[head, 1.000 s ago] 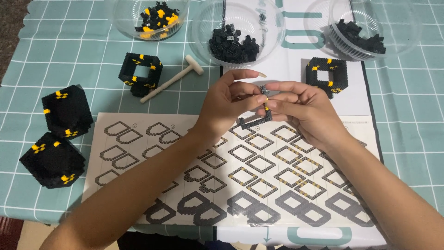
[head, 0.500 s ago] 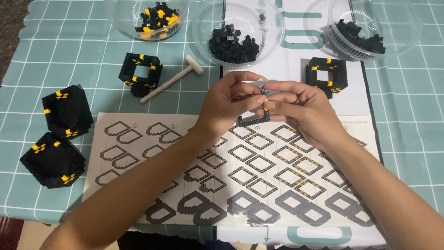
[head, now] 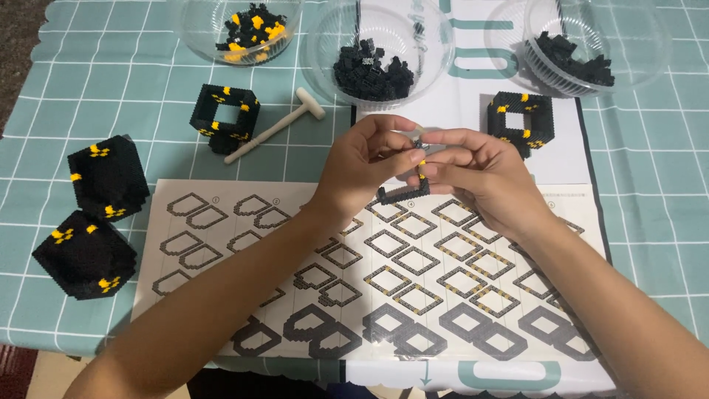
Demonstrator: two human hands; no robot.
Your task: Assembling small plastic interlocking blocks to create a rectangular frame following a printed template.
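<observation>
My left hand (head: 365, 166) and my right hand (head: 476, 174) meet above the middle of the instruction sheet (head: 221, 244). Between their fingertips they pinch a small black brick ring with a yellow spot (head: 405, 192). Its lower edge shows below my fingers; the upper part is hidden by them. Both hands hover a little above the paper, fingers curled around the piece.
Three clear bowls stand at the back: black and yellow bricks (head: 251, 26), black bricks (head: 373, 70), black bricks (head: 576, 59). A small white hammer (head: 273, 129) lies by an open black cube frame (head: 225, 114). Two closed black cubes (head: 107, 174) (head: 85, 255) sit left, another frame (head: 521, 122) right.
The brick ring has tilted and shifted slightly between my fingertips. Both hands stay in nearly the same place above the sheet.
</observation>
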